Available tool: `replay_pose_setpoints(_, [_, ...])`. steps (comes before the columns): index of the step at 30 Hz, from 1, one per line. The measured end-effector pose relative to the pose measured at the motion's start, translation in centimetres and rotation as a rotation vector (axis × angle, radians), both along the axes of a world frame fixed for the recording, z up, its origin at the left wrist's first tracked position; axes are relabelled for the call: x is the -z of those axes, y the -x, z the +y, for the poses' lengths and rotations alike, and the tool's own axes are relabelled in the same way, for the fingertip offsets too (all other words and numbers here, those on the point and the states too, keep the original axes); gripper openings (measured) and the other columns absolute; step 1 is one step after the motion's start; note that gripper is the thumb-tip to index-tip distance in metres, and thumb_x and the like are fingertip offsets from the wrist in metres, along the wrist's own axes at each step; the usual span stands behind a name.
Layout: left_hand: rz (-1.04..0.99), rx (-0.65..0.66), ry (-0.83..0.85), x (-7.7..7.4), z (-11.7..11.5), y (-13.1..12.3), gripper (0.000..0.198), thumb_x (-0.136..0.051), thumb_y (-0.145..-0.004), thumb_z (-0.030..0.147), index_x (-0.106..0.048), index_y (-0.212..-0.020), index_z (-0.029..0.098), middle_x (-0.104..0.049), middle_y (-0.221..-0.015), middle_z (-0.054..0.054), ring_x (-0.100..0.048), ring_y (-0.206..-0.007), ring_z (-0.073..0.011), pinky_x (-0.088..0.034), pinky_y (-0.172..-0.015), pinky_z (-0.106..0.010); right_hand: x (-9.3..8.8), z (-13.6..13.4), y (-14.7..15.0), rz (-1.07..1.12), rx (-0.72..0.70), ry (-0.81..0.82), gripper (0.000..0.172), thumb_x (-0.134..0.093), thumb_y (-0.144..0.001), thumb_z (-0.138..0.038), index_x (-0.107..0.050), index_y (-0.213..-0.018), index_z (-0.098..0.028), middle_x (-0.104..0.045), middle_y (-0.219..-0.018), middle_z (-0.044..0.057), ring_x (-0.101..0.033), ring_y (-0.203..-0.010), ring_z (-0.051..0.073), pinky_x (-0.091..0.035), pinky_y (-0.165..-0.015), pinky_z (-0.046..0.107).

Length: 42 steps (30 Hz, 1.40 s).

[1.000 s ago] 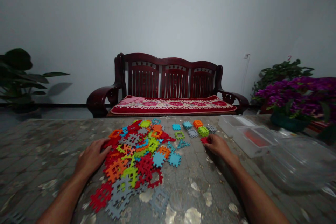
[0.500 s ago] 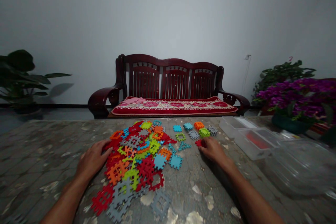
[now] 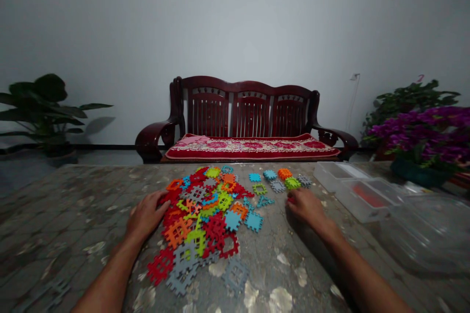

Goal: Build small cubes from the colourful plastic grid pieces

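Note:
A heap of interlocking plastic tiles [image 3: 215, 229] in red, orange, green, grey and blue spreads over the table in front of me. At its left edge my left hand [image 3: 147, 212] rests with the thumb apart from the fingers, the fingertips touching red tiles. Over to the right, my right hand [image 3: 305, 205] is closed on a red tile [image 3: 291, 200], mostly hidden under the fingers. Just beyond that hand are small stacks: orange [image 3: 284, 173], green [image 3: 293, 183], blue [image 3: 270, 174] and two grey ones. A flat blue tile [image 3: 254, 177] and a green frame tile [image 3: 259, 189] lie left of them.
Clear plastic boxes [image 3: 367, 200] stand on the right of the table [image 3: 271, 259], one with something red inside. Nearer me is a transparent lid or tub [image 3: 429, 234]. Purple flowers in a green pot [image 3: 422, 173] sit behind. A wooden bench [image 3: 249, 107] is across the table.
The whole view has swung slightly left. Less of the red tile shows under my right fingers than before. My left hand stays at the heap's left edge.

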<state>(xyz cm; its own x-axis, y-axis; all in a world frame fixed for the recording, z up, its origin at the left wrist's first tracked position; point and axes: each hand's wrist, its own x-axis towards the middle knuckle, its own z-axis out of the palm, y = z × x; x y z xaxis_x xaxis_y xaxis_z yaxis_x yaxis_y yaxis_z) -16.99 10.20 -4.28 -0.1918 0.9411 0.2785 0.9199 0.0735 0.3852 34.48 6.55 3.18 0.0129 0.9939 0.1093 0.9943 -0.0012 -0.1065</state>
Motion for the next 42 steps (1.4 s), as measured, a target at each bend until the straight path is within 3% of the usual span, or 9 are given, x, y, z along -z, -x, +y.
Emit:
replay_pose_setpoints(4, [-0.004,-0.012,0.033,-0.9,-0.5,-0.7,0.046,-0.046,-0.097,0.042,-0.07,-0.131,0.021,-0.069,-0.142,-0.012,-0.064,-0.13,-0.029,-0.049,-0.112,-0.048,1.9,-0.4,4.3,0.306,-0.3,-0.106,0.036,-0.06,-0.088,-0.025,-0.074,-0.12,-0.017,-0.073,-0.126,0.013,-0.065,-0.122,0.028,-0.048,-0.106,0.039])
replay_pose_setpoints(6, [0.0,-0.023,0.031,-1.2,-0.7,-1.0,0.045,-0.046,-0.097,0.04,-0.07,-0.13,0.022,-0.069,-0.142,-0.011,-0.064,-0.13,-0.0285,-0.049,-0.111,-0.047,2.9,-0.5,6.4,0.403,-0.443,-0.101,0.05,-0.065,-0.083,-0.027,-0.07,-0.132,-0.018,-0.07,-0.135,0.013,-0.061,-0.129,0.029,-0.044,-0.114,0.044])
replay_pose_setpoints(10, [0.004,-0.026,0.024,-1.4,-0.9,-1.1,0.043,-0.048,-0.097,0.039,-0.07,-0.13,0.023,-0.069,-0.142,-0.011,-0.064,-0.13,-0.027,-0.05,-0.111,-0.045,4.3,-0.6,9.3,0.436,-0.566,-0.03,0.076,-0.075,-0.075,-0.029,-0.061,-0.148,-0.021,-0.058,-0.155,0.015,-0.048,-0.145,0.035,-0.033,-0.123,0.056])
replay_pose_setpoints(14, [0.007,-0.017,0.037,-1.5,-1.0,-1.2,0.044,-0.047,-0.097,0.038,-0.069,-0.132,0.023,-0.069,-0.143,-0.011,-0.063,-0.131,-0.0265,-0.049,-0.111,-0.045,5.0,-0.8,10.5,0.419,-0.62,-0.035,0.067,-0.069,-0.082,-0.027,-0.061,-0.149,-0.026,-0.058,-0.155,0.012,-0.049,-0.146,0.033,-0.029,-0.125,0.059])
replay_pose_setpoints(20, [0.008,-0.022,0.028,-1.5,-1.0,-1.3,0.042,-0.05,-0.097,0.037,-0.07,-0.13,0.024,-0.07,-0.142,-0.009,-0.063,-0.131,-0.0256,-0.049,-0.111,-0.043,5.1,-1.4,11.2,0.408,-0.717,-0.199,0.047,-0.059,-0.093,-0.024,-0.068,-0.139,-0.025,-0.069,-0.142,0.011,-0.061,-0.132,0.027,-0.044,-0.115,0.049])
replay_pose_setpoints(27, [0.001,0.0,0.042,-1.6,-1.2,-1.6,0.046,-0.046,-0.098,0.037,-0.069,-0.134,0.02,-0.066,-0.145,-0.013,-0.062,-0.133,-0.0296,-0.047,-0.114,-0.049,4.8,-1.7,11.3,0.39,-0.713,-0.253,0.031,-0.051,-0.099,-0.022,-0.073,-0.122,-0.024,-0.075,-0.122,0.009,-0.066,-0.114,0.024,-0.049,-0.103,0.042])
replay_pose_setpoints(34, [0.003,-0.015,0.029,-1.7,-1.2,-1.7,0.045,-0.049,-0.097,0.037,-0.07,-0.133,0.021,-0.069,-0.142,-0.013,-0.064,-0.129,-0.0305,-0.049,-0.111,-0.05,5.2,-1.6,11.1,0.452,-0.658,-0.349,0.037,-0.048,-0.096,-0.014,-0.071,-0.124,-0.023,-0.071,-0.128,0.011,-0.063,-0.118,0.025,-0.05,-0.104,0.044])
replay_pose_setpoints(38, [0.006,-0.022,0.037,-1.7,-1.2,-1.7,0.043,-0.049,-0.098,0.037,-0.069,-0.133,0.024,-0.068,-0.144,-0.011,-0.063,-0.13,-0.0278,-0.047,-0.113,-0.047,5.2,-1.6,11.0,0.459,-0.607,-0.355,0.039,-0.045,-0.095,-0.012,-0.071,-0.121,-0.022,-0.074,-0.116,0.011,-0.065,-0.11,0.025,-0.053,-0.1,0.043])
replay_pose_setpoints(42, [0.009,-0.027,0.061,-2.0,-1.4,-1.9,0.043,-0.049,-0.098,0.037,-0.069,-0.134,0.023,-0.066,-0.147,-0.011,-0.061,-0.133,-0.0281,-0.047,-0.113,-0.047,5.6,-1.5,11.0,0.462,-0.492,-0.355,0.045,-0.043,-0.098,-0.018,-0.066,-0.136,-0.024,-0.075,-0.119,0.012,-0.066,-0.11,0.026,-0.053,-0.102,0.044])
